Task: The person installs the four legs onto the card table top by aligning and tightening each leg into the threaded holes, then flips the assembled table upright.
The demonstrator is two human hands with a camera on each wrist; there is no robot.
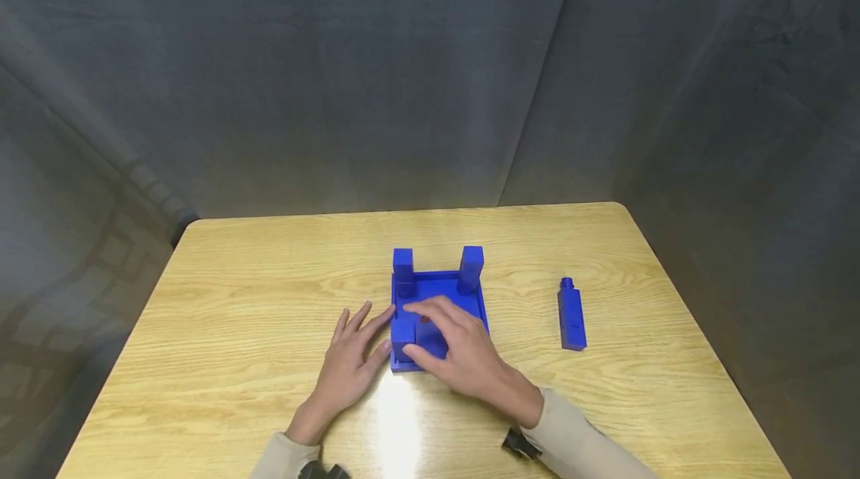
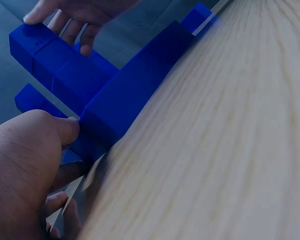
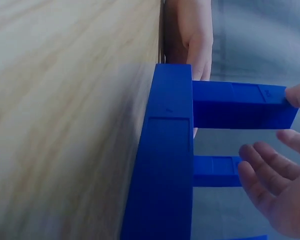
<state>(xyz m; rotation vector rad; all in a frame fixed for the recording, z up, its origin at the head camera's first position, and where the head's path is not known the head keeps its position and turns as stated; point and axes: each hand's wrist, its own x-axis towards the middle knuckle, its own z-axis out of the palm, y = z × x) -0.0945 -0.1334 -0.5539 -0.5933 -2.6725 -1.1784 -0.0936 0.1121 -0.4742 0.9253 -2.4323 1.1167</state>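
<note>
A blue square tray-like base (image 1: 440,286) with raised edges lies on the table. Blue square posts stand upright at three of its corners: the far left post (image 1: 403,264), the far right post (image 1: 472,263) and the near left post (image 1: 403,331). My left hand (image 1: 349,367) touches the base's left side, thumb and index finger spread along it. Around the top of the near left post is my right hand (image 1: 463,348). Its thumb touches the post's top end, while the loosely bent fingers (image 3: 265,175) appear apart from it in the right wrist view.
Another blue post (image 1: 572,317), with a round threaded-looking end, lies on the wooden table (image 1: 269,292) to the right of the base. Dark grey curtains (image 1: 336,91) hang behind and beside the table.
</note>
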